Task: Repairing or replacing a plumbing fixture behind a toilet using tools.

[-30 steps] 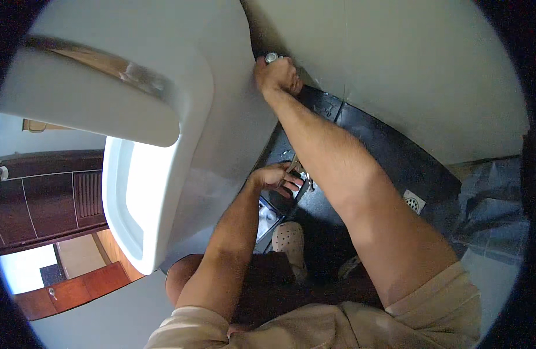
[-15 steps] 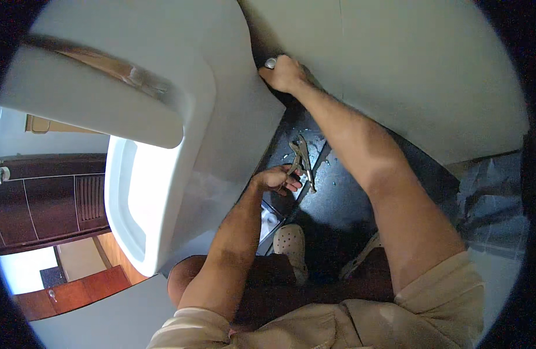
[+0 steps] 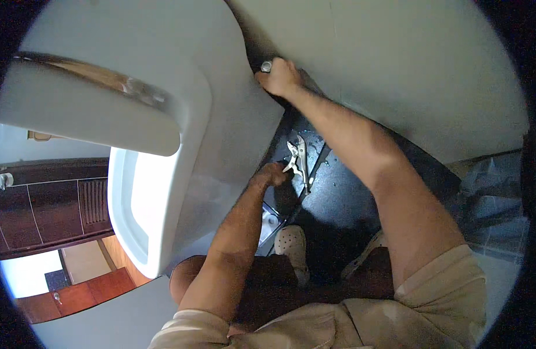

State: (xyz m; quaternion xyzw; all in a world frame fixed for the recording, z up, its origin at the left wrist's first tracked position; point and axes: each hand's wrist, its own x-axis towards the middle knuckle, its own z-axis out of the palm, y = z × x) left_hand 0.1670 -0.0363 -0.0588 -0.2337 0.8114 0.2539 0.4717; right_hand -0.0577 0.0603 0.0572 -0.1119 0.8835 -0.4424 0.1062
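Note:
My left hand (image 3: 271, 174) is closed around one handle end of a pair of silver locking pliers (image 3: 302, 160), low over the dark floor. The jaws point away from me and stand apart, with nothing between them. My right hand (image 3: 283, 77) reaches far forward into the narrow gap between a white ceramic fixture (image 3: 227, 122) and the pale wall. Its fingers are curled round something with a round silver end (image 3: 266, 66); the rest of that thing is hidden by the hand and the fixture.
Water drops lie on the dark tiled floor (image 3: 337, 192). A pale wall (image 3: 407, 75) closes in on the right, beside a bluish plastic sheet (image 3: 493, 198). The fixture's white basin rim (image 3: 154, 232) stands at left. Below my hands is a perforated clog (image 3: 291, 244).
My left hand has turned and its fingers have curled in; the pliers have swung slightly with it. The right hand stays at the gap, with its grip about the same.

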